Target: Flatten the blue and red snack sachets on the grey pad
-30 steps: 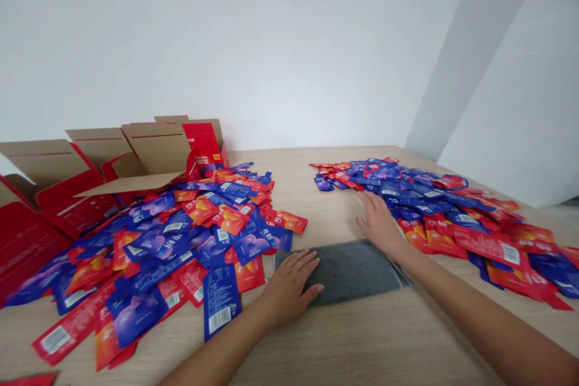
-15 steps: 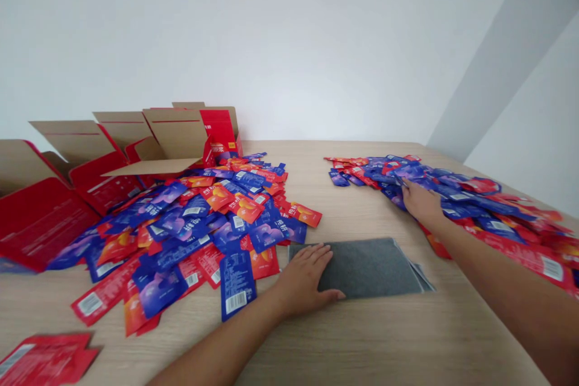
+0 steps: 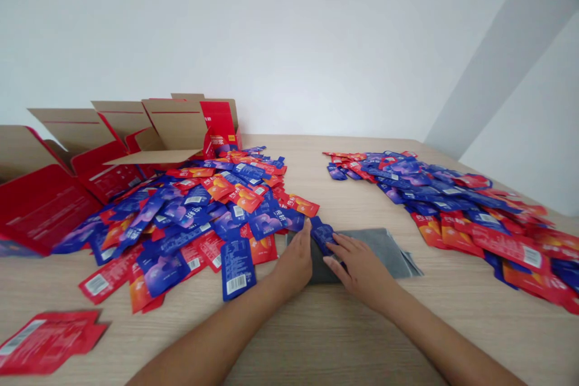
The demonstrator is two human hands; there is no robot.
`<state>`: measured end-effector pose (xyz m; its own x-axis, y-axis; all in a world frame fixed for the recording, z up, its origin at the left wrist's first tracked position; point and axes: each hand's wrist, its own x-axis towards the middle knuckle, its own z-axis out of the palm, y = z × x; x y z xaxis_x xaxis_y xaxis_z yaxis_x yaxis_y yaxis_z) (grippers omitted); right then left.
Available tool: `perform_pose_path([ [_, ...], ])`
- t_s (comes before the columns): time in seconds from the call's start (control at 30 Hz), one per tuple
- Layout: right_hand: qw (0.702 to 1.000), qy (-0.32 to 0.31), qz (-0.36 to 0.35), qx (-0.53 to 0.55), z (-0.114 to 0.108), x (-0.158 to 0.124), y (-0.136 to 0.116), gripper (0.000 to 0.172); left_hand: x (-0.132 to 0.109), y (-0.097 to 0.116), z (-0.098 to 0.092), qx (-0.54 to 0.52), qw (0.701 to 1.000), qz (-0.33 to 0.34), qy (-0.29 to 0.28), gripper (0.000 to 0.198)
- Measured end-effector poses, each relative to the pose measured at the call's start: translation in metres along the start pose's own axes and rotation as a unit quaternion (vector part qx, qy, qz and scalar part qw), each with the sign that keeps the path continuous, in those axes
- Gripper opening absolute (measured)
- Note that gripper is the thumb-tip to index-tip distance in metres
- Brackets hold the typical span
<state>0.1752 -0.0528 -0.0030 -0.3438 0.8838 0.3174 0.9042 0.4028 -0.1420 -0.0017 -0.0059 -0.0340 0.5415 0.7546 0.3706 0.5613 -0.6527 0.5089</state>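
A blue sachet [image 3: 322, 234] lies tilted over the dark grey folded cloth [image 3: 377, 247]. My right hand [image 3: 359, 265] has its fingers over the sachet's lower right part, holding it, with the thumb at its near side. Part of the sachet is hidden beneath those fingers. At the cloth's left end, my left hand [image 3: 296, 262] stands on its edge, fingers stretched out and pointing away from me, close beside the sachet's left side. The left palm is turned toward the right hand and grips nothing that I can see.
A heap of blue and red sachets [image 3: 194, 211] spreads on the left, before several open red cartons [image 3: 108, 169]. Another long pile of sachets [image 3: 434, 193] lies along the right. Red sachets [image 3: 49, 341] sit at the table's [image 3: 353, 338] near left. A white wall stands behind.
My right hand has come from the right pile to the cloth with a blue sachet. My left hand, flat on the cloth before, has turned onto its edge.
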Motion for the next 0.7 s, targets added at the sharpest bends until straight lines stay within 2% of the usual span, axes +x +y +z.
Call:
perform_pose_path([
  [0.1, 0.999, 0.009, -0.013, 0.037, -0.003, 0.006, 0.006, 0.041, -0.001, -0.001, 0.0, 0.011, 1.0, 0.009, -0.006, 0.069],
  [0.2, 0.999, -0.024, -0.032, 0.032, 0.0, 0.005, 0.008, 0.041, 0.0, -0.002, 0.0, 0.02, 1.0, 0.01, -0.015, 0.069],
  [0.33, 0.998, -0.052, -0.012, -0.036, -0.002, 0.0, 0.006, 0.039, 0.001, -0.002, -0.001, 0.02, 0.999, 0.013, -0.025, 0.067],
  [0.47, 0.987, -0.072, 0.051, -0.133, -0.009, -0.001, 0.016, 0.036, 0.001, 0.0, -0.002, 0.028, 0.999, 0.0, -0.03, 0.065],
  [0.57, 0.986, -0.047, 0.066, -0.143, -0.012, -0.005, 0.028, 0.033, 0.001, 0.001, -0.003, 0.024, 0.999, 0.003, -0.032, 0.063],
  [0.7, 0.996, 0.029, 0.023, -0.076, -0.018, -0.009, 0.031, 0.031, 0.001, 0.001, -0.002, 0.022, 0.999, 0.005, -0.023, 0.064],
])
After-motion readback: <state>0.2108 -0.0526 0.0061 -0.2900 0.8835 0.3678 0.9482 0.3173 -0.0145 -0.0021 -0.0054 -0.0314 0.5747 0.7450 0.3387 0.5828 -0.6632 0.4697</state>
